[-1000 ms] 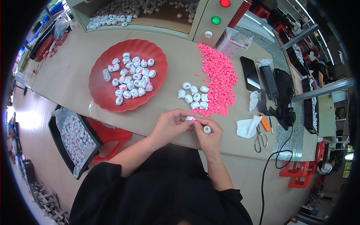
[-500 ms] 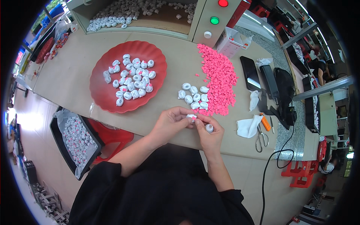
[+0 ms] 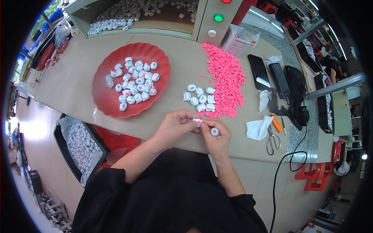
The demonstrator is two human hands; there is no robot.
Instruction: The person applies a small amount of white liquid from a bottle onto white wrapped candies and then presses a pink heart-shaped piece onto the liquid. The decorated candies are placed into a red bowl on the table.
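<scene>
Above the table's front edge, my left hand pinches a small white figure piece with a pink part on its front. The fingertips of my right hand meet at the piece's right side, closed. A small white bottle with a round end is tucked in that palm; most of it is hidden. Just beyond my hands, several white pieces with dark oval openings lie loose. They border a heap of small pink parts.
A red scalloped plate holds several white pieces, some with pink. Rightward lie a phone, white cloth, scissors and an orange-handled tool. A lit box stands behind; a black tray sits lower left.
The view has shifted slightly. Both hands stay together on the same white piece, with only a small turn of the piece and fingers.
</scene>
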